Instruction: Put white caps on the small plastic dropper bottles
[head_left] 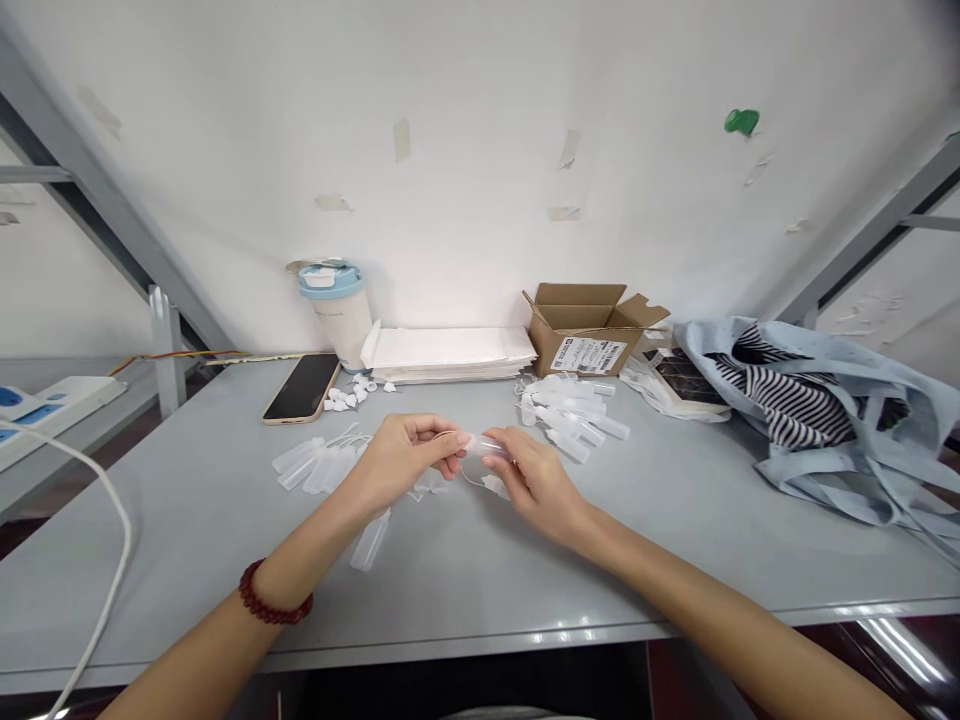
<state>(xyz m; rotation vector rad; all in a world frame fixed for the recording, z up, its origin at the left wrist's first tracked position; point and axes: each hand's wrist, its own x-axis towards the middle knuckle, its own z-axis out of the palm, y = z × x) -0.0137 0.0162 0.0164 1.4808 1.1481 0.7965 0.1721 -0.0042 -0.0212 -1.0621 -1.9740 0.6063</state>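
Between my two hands, over the middle of the table, is a small clear plastic bottle. My right hand grips its body from the right. At its left end, my left hand pinches the whitish tip with thumb and fingers. A thin white strand with a white cap hangs just below the bottle. Several similar bottles lie to the left of my left hand, and a single bottle lies nearer the front. Another pile of bottles lies beyond my right hand. Small white caps are heaped beside the phone.
Along the wall stand a lidded cup, a stack of white sheets and an open cardboard box. A phone lies at the left. A light blue bag covers the right side. A white cable hangs at the left edge.
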